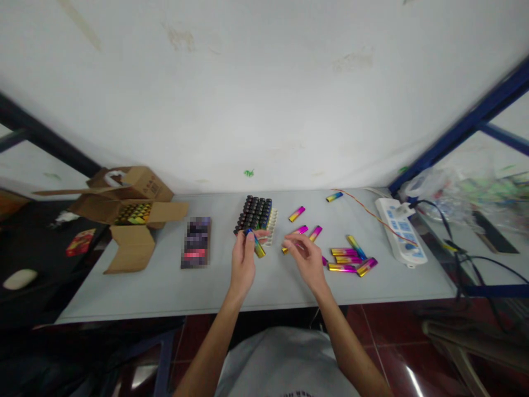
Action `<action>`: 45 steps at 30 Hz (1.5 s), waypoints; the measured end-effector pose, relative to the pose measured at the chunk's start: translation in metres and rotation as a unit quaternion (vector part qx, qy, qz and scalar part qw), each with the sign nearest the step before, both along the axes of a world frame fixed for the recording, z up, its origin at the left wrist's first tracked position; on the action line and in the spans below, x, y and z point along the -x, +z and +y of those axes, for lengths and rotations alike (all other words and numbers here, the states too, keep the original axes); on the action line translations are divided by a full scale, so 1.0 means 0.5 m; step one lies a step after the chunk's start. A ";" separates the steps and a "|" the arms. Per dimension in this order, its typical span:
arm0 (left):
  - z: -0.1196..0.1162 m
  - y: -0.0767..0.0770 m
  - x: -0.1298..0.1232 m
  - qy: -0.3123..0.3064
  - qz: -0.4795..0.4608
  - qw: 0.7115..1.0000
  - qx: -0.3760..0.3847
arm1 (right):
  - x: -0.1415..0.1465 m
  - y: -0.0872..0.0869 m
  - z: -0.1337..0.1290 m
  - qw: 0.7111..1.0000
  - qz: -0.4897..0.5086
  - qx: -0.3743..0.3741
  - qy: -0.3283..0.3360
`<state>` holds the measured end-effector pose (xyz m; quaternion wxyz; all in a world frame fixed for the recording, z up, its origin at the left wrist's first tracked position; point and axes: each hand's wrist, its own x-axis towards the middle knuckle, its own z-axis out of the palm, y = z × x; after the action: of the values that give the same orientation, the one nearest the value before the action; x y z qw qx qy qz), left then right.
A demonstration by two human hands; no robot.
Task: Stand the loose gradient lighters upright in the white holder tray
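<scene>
Between the thumb and fingers of my left hand (244, 256) is a shiny tube (259, 249), blue at one end and yellow at the other, held at a slant. My right hand (306, 256) is curled to its right, thumb and fingertips pinched together; whether anything small is in them I cannot make out. Partly behind my right fingers lie pink-and-yellow tubes (315, 234). Just beyond my left hand, a pale holder (273, 223) carries rows of upright black-topped pieces (255, 212).
Several loose gradient tubes (345, 259) lie to the right, with single ones (296, 214) farther back. A white power strip (400, 231) and thin orange wire border them. At left are an open cardboard box (132, 234) with yellowish pieces inside and a blurred dark rectangular object (196, 242).
</scene>
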<state>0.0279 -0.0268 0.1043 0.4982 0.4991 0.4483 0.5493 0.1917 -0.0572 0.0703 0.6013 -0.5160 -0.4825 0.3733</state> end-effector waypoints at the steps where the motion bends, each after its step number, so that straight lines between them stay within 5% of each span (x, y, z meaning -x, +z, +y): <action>1: 0.002 -0.002 0.000 -0.012 -0.025 1.000 0.013 | -0.006 -0.005 0.000 1.000 -0.015 0.011 -0.012; 7: 0.013 -0.017 -0.004 -0.083 -0.078 0.985 0.132 | -0.033 -0.021 0.010 0.991 -0.130 0.031 -0.023; 17: 0.036 0.002 -0.016 -0.097 -0.147 0.961 0.214 | 0.011 -0.064 0.049 0.930 -0.351 -0.106 0.040; 26: 0.047 -0.020 -0.011 -0.045 -0.093 0.964 0.244 | 0.011 -0.111 0.056 0.914 -0.386 -0.122 0.033; 45: 0.045 -0.030 -0.001 -0.043 -0.101 0.961 0.255 | 0.016 -0.115 0.059 0.903 -0.414 -0.089 0.074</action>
<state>0.0284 -0.0045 0.0891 0.6749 0.3158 0.4991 0.4424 0.1838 -0.0277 0.0129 0.3614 -0.5309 -0.7563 0.1247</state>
